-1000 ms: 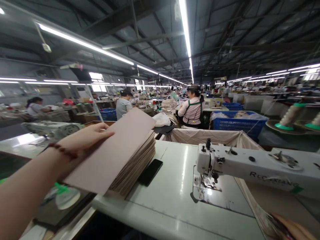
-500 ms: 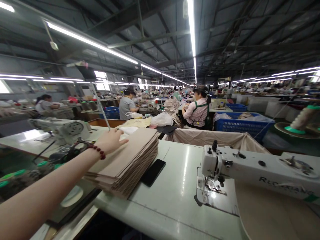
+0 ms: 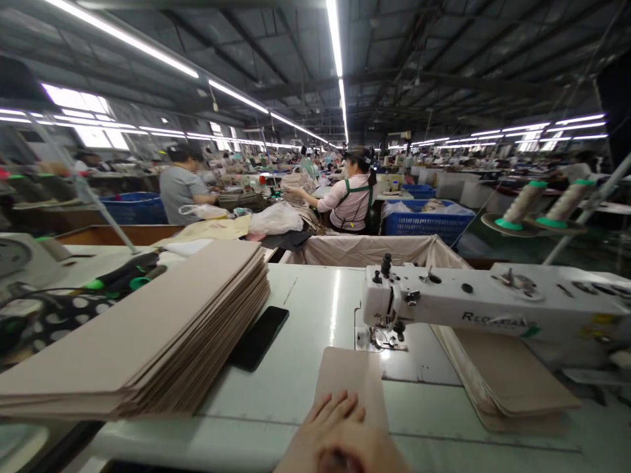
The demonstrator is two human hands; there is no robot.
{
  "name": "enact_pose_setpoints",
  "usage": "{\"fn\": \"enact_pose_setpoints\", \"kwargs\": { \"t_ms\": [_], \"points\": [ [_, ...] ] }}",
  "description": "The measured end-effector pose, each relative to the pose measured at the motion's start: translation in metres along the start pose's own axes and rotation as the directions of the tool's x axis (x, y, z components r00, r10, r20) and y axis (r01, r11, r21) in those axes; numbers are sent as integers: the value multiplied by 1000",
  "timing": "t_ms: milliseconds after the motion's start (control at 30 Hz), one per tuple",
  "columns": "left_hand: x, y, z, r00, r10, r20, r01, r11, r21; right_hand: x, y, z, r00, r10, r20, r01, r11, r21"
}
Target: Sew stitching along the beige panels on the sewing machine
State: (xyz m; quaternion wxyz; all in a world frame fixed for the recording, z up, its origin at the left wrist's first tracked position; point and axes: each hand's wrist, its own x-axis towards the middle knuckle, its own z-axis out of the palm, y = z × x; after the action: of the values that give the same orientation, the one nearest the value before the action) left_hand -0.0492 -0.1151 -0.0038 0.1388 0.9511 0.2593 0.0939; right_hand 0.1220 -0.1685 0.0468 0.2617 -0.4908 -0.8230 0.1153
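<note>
A beige fabric piece (image 3: 350, 374) lies on the pale green table in front of the sewing machine's needle area. My left hand (image 3: 328, 424) rests on its near part, palm down with the fingers out. Just in front of it, at the bottom edge, is my right hand (image 3: 372, 450), bent and blurred; its fingertips are hidden, so what it may hold does not show. A tall stack of beige pieces (image 3: 162, 309) stands on the left. Between stack and fabric piece lies a black phone (image 3: 261, 336).
The white sewing machine (image 3: 434, 305) spans the right side, with more beige pieces (image 3: 517, 378) below its arm. Behind the table are a cloth-lined bin (image 3: 365, 249), thread cones (image 3: 525, 205) and a blue basket (image 3: 428, 225). Two people work beyond.
The view has swung right. My left hand has left the stack and now lies on a fabric piece near the machine. My right hand has come into view.
</note>
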Motion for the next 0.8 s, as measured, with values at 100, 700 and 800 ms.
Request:
{"fn": "enact_pose_setpoints", "kwargs": {
  "t_ms": [100,700,800],
  "points": [
    [-2,4,-21,994,-104,-36,102,994,-50,25,56,-2,981,196,-4,-196,979,-50],
    [59,-31,-28,993,-121,4,121,993,11,1,118,0,943,331,10,-320,919,-229],
    [61,-29,-27,991,-133,7,133,991,21,1,118,-1,943,332,16,-319,919,-233]
  ]
}}
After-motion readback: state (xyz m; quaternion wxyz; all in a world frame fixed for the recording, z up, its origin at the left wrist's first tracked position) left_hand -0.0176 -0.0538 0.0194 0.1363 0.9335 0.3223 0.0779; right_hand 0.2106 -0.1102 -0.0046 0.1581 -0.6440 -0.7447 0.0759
